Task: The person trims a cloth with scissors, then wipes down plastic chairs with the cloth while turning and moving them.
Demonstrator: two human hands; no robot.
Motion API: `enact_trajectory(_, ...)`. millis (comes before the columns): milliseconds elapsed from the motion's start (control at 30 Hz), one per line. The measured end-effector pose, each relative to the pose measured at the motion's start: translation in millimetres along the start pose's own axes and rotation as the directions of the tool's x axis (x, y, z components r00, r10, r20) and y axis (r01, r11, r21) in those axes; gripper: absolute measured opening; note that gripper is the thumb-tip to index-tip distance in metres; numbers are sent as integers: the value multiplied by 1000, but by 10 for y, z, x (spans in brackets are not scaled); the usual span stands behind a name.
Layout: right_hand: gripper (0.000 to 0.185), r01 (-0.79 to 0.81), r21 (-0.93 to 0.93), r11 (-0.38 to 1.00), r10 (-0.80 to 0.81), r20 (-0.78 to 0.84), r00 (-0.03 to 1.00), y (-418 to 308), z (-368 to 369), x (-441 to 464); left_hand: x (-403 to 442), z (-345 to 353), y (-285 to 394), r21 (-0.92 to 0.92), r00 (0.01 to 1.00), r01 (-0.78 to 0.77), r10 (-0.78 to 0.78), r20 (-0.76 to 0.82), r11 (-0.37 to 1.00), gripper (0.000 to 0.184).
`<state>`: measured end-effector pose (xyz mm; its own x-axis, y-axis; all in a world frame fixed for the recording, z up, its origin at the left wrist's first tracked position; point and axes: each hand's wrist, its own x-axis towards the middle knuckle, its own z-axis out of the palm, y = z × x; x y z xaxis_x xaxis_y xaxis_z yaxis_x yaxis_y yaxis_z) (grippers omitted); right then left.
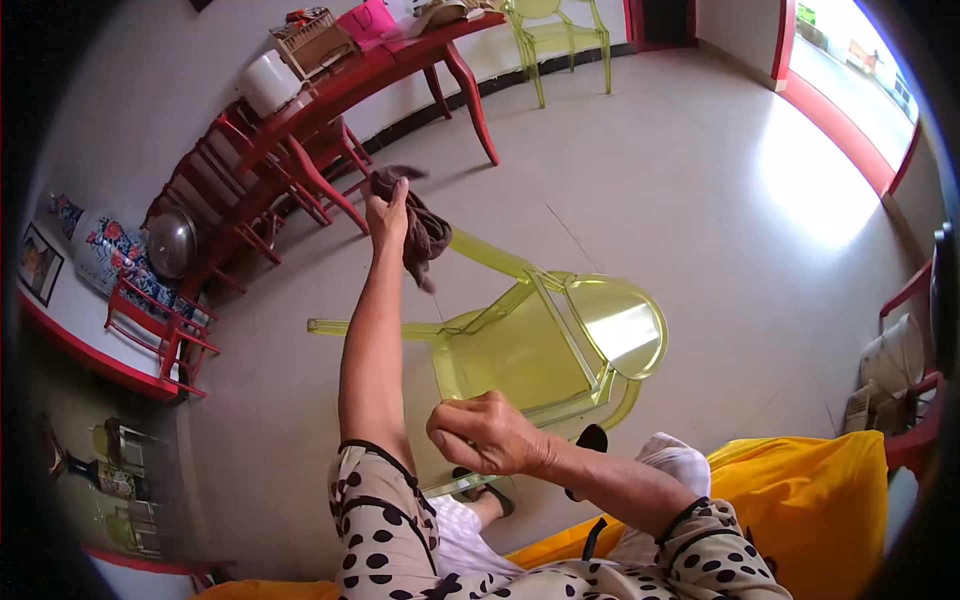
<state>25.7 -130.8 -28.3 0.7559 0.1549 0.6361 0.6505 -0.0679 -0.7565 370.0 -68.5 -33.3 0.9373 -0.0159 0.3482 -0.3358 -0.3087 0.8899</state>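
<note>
My left hand [388,212] is stretched forward, its fingers closed on a dark brown cloth [427,235] that hangs down on its right side. The cloth is beside one leg of a see-through yellow-green chair [510,350], which lies tipped over on the floor in front of me. Its rounded back [618,325] points to the right. Nearer to me, my right hand [482,432] is closed like a fist over the chair's near side. What it holds, if anything, is hidden by the fingers.
A red table [375,80] with red chairs stands at the upper left, a large patterned vase [110,255] at the left. Another green chair [560,35] is at the back. Yellow cloth [800,490] lies at the lower right, below a white bucket [892,352].
</note>
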Motion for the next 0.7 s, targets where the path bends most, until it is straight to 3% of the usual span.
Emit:
enact_trajectory(33, 14, -1, 9, 1000, 1, 5, 1000, 5, -4, 4, -56, 11, 42, 68, 996, -90, 92, -19, 994, 56)
enact_trajectory(100, 14, 3, 28, 1000, -3, 12, 1000, -37, -27, 17, -100, -36, -54, -20, 997, -78, 78, 20, 997, 54)
enact_trajectory(133, 12, 18, 27, 999, -18, 14, 1000, -23, -32, 19, -174, 20, -100, -125, 1000, 13, -15, -21, 992, 55)
enact_trajectory(233, 7, 36, 7, 999, -36, 16, 999, 19, -26, -11, -242, 127, -133, 41, 990, -107, 110, -84, 993, 79)
enact_trajectory(267, 7, 36, -2, 999, -36, 19, 999, 26, -27, -8, -254, 113, -126, 233, 996, 23, -2, -91, 972, 82)
enact_trajectory(367, 8, 44, -4, 999, -44, 15, 999, 34, -7, -8, -268, 158, -326, 90, 989, -133, 139, -56, 987, 81)
enact_trajectory(400, 8, 48, -7, 999, -47, 13, 999, 34, -17, -1, -255, 227, -367, 66, 952, -274, 280, -122, 960, 76)
enact_trajectory(500, 7, 54, -12, 998, -54, -2, 999, 32, -16, 12, -451, 298, -561, 173, 991, -131, 126, 40, 976, 74)
enact_trajectory(533, 8, 58, -19, 998, -58, -10, 998, 28, -18, 15, -433, 376, -949, 379, 987, -33, -31, 159, 925, 69)
enact_trajectory(567, 8, 59, -27, 998, -59, -17, 998, 18, -20, 16, -604, 517, -1234, 502, 974, -51, -67, 216, 863, 65)
enact_trajectory(600, 8, 58, -37, 998, -59, -26, 998, 9, -25, 16, -923, 631, -1399, 500, 956, -49, -104, 273, 865, 62)
enact_trajectory(633, 9, 69, -15, 998, -69, -33, 997, 11, -18, 15, -1219, 841, -1749, 436, 975, -128, 33, 219, 891, 50)
enact_trajectory(667, 9, 81, 6, 997, -81, -45, 996, 32, -4, 21, -1496, 987, -1775, 457, 941, 39, -186, 282, 888, 41)
enact_trajectory(700, 10, 91, 29, 995, -90, -52, 995, 39, -5, 8, -1820, 1051, -1771, 394, 897, 43, -209, 389, 918, 35)
